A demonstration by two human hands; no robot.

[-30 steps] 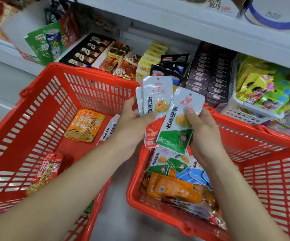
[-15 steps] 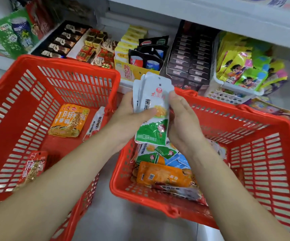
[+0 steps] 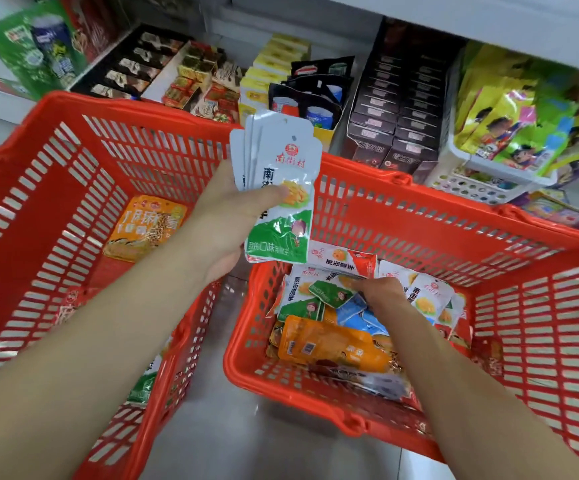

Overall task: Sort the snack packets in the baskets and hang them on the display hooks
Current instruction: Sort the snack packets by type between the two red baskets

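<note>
L hand [image 3: 232, 216] grips a fanned stack [image 3: 281, 188] of white-and-green packets, thumb across the front, fingers behind. It's held upright above the gap betw the two baskets, hang-holes at the top roughly lined up, prob so one flavour is kept as a set & can go on a hook in one go

R hand [image 3: 381, 292] is down in the right basket [image 3: 419, 223], knuckles up, fingertips buried in the loose pile [image 3: 426, 299] — can't tell if it has one pinched or only touches them. It lies just beside green-cornered packets [image 3: 312, 299] that match the stack, w/ blue ones [image 3: 357, 317] & a big orange packet [image 3: 329, 344] nearer the person. My guess: it's after another green one

Left basket [image 3: 142, 150] holds little: a flat orange packet [image 3: 146, 226] on its floor, a few others by the near wall, too blurred to name

Sorting looks partway — the right basket is plenty mixed. Behind the baskets are dark boxes [image 3: 402, 109] & other goods; no hooks in view, so hanging seems not yet begun
</note>
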